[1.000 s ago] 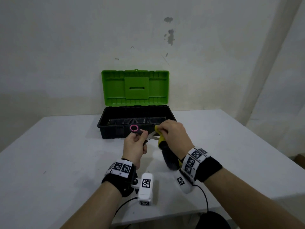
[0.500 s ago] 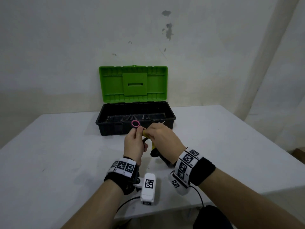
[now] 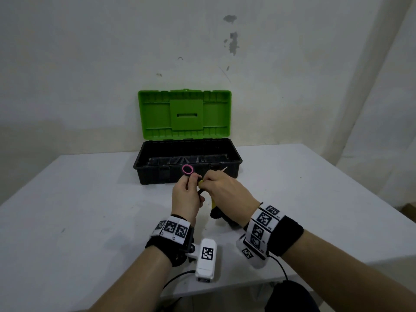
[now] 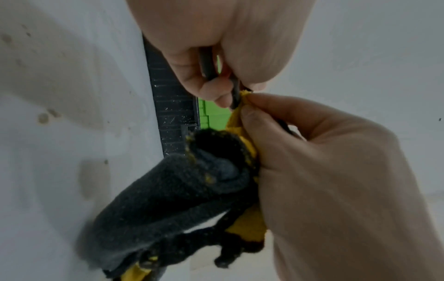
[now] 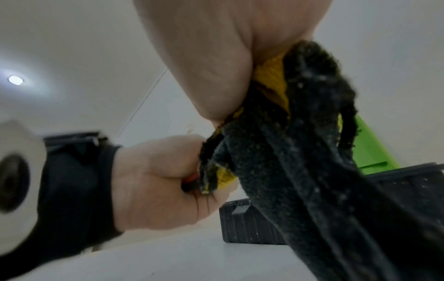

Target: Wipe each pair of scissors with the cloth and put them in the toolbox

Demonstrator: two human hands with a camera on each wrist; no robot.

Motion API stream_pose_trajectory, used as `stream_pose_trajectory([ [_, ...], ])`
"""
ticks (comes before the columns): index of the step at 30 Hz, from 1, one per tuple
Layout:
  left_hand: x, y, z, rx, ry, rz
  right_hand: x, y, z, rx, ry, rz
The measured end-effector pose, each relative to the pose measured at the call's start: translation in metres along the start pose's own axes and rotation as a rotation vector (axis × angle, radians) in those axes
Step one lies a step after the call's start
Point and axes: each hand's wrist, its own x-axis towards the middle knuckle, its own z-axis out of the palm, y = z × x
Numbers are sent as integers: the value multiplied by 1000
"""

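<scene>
My left hand (image 3: 188,194) grips the black handles of a pair of scissors (image 3: 187,170) whose pink-lined finger ring sticks up above my fist. My right hand (image 3: 221,188) holds a black and yellow cloth (image 3: 219,216) pinched round the blades close to the handles. A silver blade tip pokes out past my right knuckles. In the left wrist view the cloth (image 4: 177,194) hangs below my right hand (image 4: 324,161), right against the scissor handles (image 4: 234,91). The toolbox (image 3: 188,164), black with an upright green lid, stands open just behind both hands.
The white table (image 3: 78,210) runs out to both sides of my hands, and its front edge lies under my forearms. A white wall rises behind the toolbox. Cables hang from the wrist cameras below the table edge.
My right hand has slid the cloth leftward along the blades towards the handles, so the blade tip now shows past it. Both hands have lifted a little towards the toolbox.
</scene>
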Motion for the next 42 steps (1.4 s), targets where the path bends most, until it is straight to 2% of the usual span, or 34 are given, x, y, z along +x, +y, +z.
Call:
stream_pose_trajectory([
  [4,1,2,1,-17,-21,4,4,-2,-1,3,37,-3],
  [8,8,3,-7,-64,42,-28,-7,5,3,32,58,-27],
  [13,3,3,-1,-52,7,-20,3,11,3,90,163,78],
  [17,8,3,-3,-86,48,-42,-8,3,14,111,163,34],
  [21,7,3,-2,-50,19,-6,-2,1,5,111,212,30],
  [25,7,3,0,-68,21,-31,3,20,4,99,172,149],
  [28,8,2,-2,-61,29,-22,4,28,3,91,204,206],
  [32,11,5,-1,-53,26,-11,0,13,10,141,189,130],
  [36,13,2,-6,-46,61,-12,-7,17,11,76,150,85],
  [42,10,4,6,-39,16,4,-2,11,8,118,211,49],
])
